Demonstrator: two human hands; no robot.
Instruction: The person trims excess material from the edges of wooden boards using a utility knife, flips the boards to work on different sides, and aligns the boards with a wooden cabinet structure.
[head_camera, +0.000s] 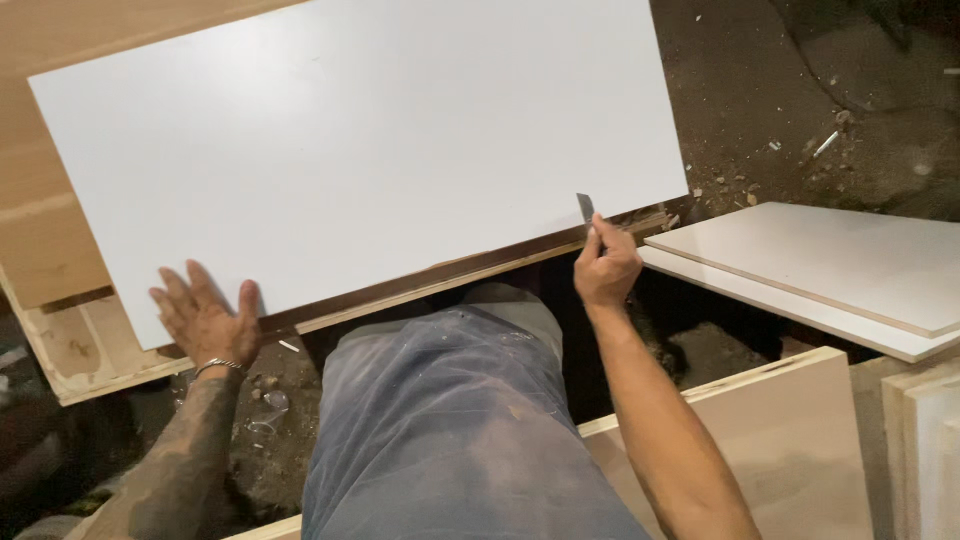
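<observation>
Head view, looking down. A white sheet (360, 150) lay flat on a plywood board (70, 350), its near edge running along the board's front edge. The left hand (205, 315) rested palm down on the sheet's near left corner, fingers spread and released, gripping nothing; a bracelet (218, 366) sat at the wrist. The right hand (605, 268) was clenched around a small blade (585, 208), whose dark tip met the sheet near its near right corner. The person's knee (450, 420), in dusty trousers, lay between the arms. Two pale panels (830, 270) were stacked to the right, well apart from the sheet, over a dirt floor (800, 100) strewn with chips.

Risks, as judged: the sheet could slide if the left hand's pressure eased, spoiling the line; the blade could skip off the edge toward the knee below; a tilted blade could chip the white face.
</observation>
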